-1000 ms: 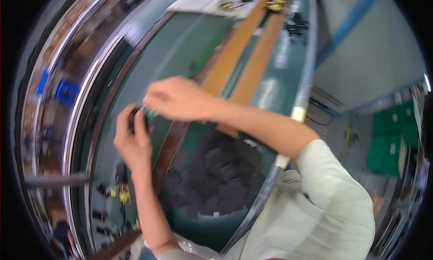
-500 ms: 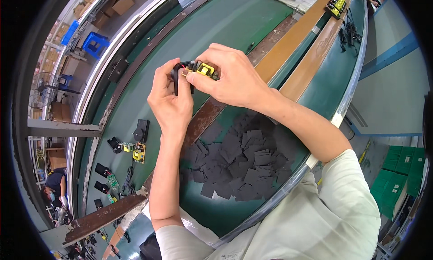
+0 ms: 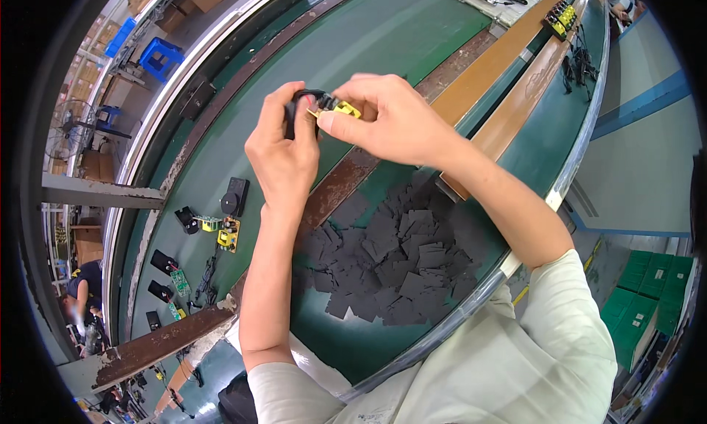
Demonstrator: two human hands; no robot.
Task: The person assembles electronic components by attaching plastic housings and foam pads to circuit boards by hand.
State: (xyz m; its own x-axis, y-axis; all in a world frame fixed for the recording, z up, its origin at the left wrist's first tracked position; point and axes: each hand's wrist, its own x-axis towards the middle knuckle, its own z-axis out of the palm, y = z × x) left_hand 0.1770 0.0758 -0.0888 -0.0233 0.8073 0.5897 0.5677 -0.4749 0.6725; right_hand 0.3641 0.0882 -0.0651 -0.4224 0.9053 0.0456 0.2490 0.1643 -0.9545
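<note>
My left hand [image 3: 283,148] is closed round a black plastic housing [image 3: 292,115], its thumb and fingers on either side of it. At the housing's right side, my right hand [image 3: 387,118] pinches a small circuit board with yellow parts [image 3: 342,112] between thumb and fingers. A bit of red wire shows near the left thumb, between board and housing. Whether the board touches the housing is hidden by my fingers. Below both hands lies a loose heap of thin black square sheets [image 3: 398,255] on the green belt [image 3: 353,350].
Several black housings with circuit boards [image 3: 229,232] and cables lie on the belt at left. A brown rail [image 3: 339,185] crosses under my hands. At the far right, a rack of yellow parts [image 3: 560,19] stands on wooden boards. A co-worker [image 3: 87,288] is at lower left.
The board in my right hand has tilted and shifted slightly right, and the right fingers have moved over it. The left hand still holds the housing. The whole view has shifted a little.
</note>
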